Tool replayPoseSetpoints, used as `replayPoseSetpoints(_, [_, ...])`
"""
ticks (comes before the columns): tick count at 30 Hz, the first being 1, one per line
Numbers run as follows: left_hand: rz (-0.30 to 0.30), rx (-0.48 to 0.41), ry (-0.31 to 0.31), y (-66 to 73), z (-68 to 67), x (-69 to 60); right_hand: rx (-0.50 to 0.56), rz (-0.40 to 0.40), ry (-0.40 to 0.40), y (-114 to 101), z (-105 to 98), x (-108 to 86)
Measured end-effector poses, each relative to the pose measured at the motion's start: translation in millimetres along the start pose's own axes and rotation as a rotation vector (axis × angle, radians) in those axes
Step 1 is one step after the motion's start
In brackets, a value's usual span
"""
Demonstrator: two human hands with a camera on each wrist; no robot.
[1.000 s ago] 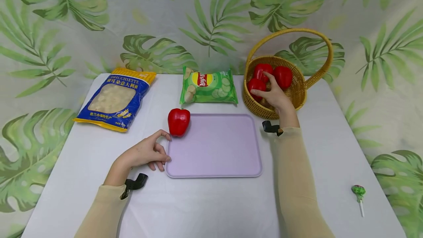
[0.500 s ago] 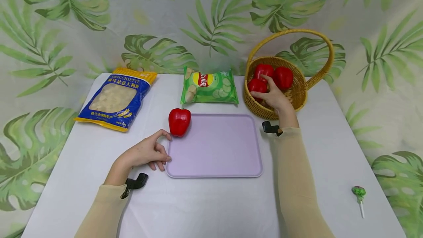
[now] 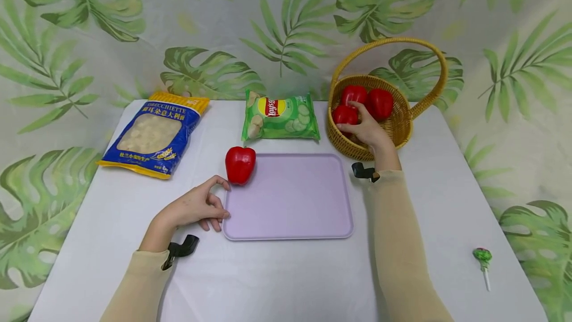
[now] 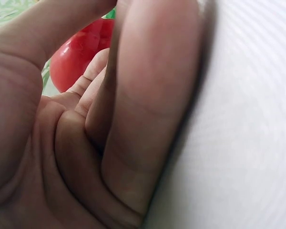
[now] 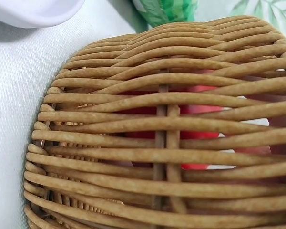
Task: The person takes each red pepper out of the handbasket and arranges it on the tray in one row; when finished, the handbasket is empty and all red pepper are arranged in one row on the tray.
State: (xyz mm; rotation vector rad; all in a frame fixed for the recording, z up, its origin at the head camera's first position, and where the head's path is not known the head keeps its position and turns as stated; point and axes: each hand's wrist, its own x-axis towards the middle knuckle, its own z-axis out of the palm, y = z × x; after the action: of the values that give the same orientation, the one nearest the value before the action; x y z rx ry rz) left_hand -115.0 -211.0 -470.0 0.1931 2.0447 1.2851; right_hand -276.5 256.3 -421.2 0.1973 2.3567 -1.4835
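A red bell pepper (image 3: 240, 165) stands on the far left corner of a lilac tray (image 3: 290, 198). My left hand (image 3: 196, 206) is at the tray's left rim, thumb and index fingertip on the edge, other fingers curled beside it. In the left wrist view those fingers (image 4: 152, 71) lie against the white tabletop. A yellow wicker basket (image 3: 406, 130) holds more red peppers. My right hand (image 3: 371, 128) reaches into it and grips the front left pepper (image 3: 345, 115) between thumb and fingers. Basket weave mostly hides this hand in the right wrist view.
Behind the tray lies a green chip bag (image 3: 280, 117). A blue and yellow orecchiette bag (image 3: 154, 135) is at the far left, and a lollipop (image 3: 483, 262) at the right. The basket's tall handle (image 3: 408, 40) arches above its opening.
Over the last second my right thumb and fingers have settled closer round the front left pepper. My left hand and the tray hold their places; the whole head view shifts slightly.
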Motion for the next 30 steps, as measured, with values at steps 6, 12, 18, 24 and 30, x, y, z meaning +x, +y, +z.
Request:
replayPoseSetpoints(6, [0.021, -0.001, -0.019, 0.6, 1.1, 3.7, 0.008, -0.004, 0.012, 1.1, -2.8, -4.3])
replayPoseSetpoints(12, [0.015, 0.006, -0.017, 0.8, -0.1, 2.3, 0.001, -0.018, 0.017, 0.4, -1.8, -4.8])
replayPoseSetpoints(18, [0.007, 0.003, -0.011, 1.9, -1.4, -1.0, 0.024, -0.017, 0.025, -0.5, 1.2, -2.9])
replayPoseSetpoints(24, [0.011, 0.004, -0.013, 1.9, -1.7, -0.9, 0.044, 0.001, 0.046, -2.9, 2.2, -5.8])
replayPoseSetpoints(30, [0.012, 0.003, -0.013, 2.3, -1.3, -0.5, 0.072, 0.006, 0.064, -4.7, 1.7, -9.7])
